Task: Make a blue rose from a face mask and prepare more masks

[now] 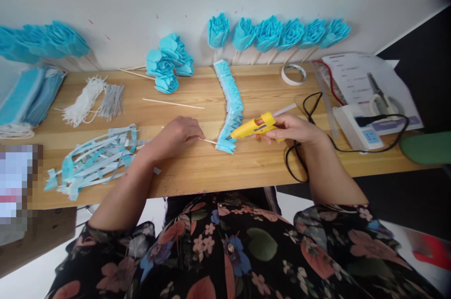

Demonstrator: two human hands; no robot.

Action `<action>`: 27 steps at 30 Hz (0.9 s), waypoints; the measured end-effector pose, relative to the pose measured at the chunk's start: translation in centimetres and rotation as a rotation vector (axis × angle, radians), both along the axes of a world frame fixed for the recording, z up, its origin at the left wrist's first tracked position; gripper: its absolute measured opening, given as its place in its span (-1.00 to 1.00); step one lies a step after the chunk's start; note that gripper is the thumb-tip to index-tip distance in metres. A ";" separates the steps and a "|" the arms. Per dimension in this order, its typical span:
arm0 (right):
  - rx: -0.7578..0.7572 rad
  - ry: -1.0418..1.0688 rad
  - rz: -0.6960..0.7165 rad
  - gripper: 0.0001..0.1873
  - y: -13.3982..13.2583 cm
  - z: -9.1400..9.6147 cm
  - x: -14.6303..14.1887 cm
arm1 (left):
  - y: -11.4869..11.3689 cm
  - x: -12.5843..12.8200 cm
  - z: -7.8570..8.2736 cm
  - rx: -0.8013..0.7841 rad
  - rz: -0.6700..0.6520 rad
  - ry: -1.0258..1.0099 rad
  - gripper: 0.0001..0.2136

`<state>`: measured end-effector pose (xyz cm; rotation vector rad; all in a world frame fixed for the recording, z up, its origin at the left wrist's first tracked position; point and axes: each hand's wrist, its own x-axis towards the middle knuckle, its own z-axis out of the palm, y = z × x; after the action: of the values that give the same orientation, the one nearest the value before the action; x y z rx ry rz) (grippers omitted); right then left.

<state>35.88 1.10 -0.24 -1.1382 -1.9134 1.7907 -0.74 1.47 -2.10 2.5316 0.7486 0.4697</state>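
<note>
My right hand (291, 129) is closed round a yellow glue gun (256, 126). Its nozzle points left, at the near end of a long pleated strip of blue petals (228, 97) lying on the wooden table. In the fingers of my left hand (182, 133) is a thin wooden stick (210, 141), whose tip reaches the strip's near end. A clear glue stick (284, 110) juts from the back of the gun. Another wooden stick (173, 103) lies flat beyond my left hand.
Finished blue flowers on sticks (268, 34) lean against the wall. Cut scraps (102, 158), white cords (84, 100), grey strips (112, 101) and blue masks (33, 97) lie left. On the right are a tape roll (293, 74), power strip (359, 127), scissors (382, 101) and black cable (366, 150).
</note>
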 end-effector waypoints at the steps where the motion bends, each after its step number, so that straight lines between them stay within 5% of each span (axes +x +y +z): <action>1: 0.004 0.001 0.001 -0.60 0.1 -0.1 0.0 | 0.0 0.0 0.0 0.002 0.001 -0.001 -0.75; 27: 0.039 0.100 -0.269 -0.62 -0.3 -0.2 1.2 | 0.2 -0.1 0.1 0.023 -0.017 0.022 -0.74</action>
<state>37.11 0.76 -0.43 -1.2042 -1.6438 1.6262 -0.85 1.65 -2.00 2.5667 0.7329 0.4476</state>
